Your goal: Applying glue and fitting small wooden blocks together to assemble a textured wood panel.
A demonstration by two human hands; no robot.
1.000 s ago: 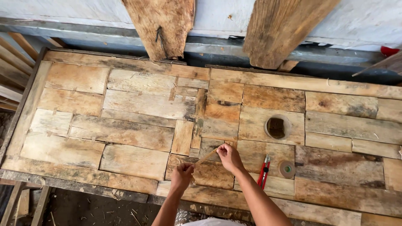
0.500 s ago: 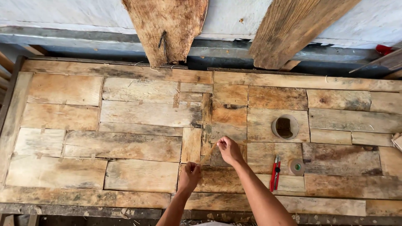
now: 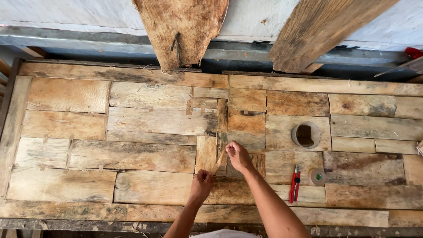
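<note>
Both hands have shifted since the earlier frames: a second ago the pair sat lower and closer to the near edge of the desk (image 3: pixel 66 94), and the view now looks more squarely down on the patchwork of wooden pieces. The strip of tape between the hands was stretched longer then; it now spans a shorter gap.

Left hand (image 3: pixel 202 183): closed, fingertips pinching the lower end of a thin tan tape strip (image 3: pixel 217 162), over a plank near the front edge. Right hand (image 3: pixel 238 156): closed, thumb and fingers pinching the upper end of the same strip, just above and to the right of the left hand. The strip runs diagonally between them, taut, over a joint between narrow upright wood pieces near the desk's middle. Whether it already touches the wood cannot be told.

Red-handled pliers (image 3: pixel 294 183) lie on the planks to the right of the right forearm, well apart from the hands. A small tape roll (image 3: pixel 316 176) lies flat just beside them. A wider tape ring (image 3: pixel 306 135) lies flat farther back.

Two rough boards lean against the wall behind the desk: one broad and tapered (image 3: pixel 183 28), one slanted (image 3: pixel 321 31).
</note>
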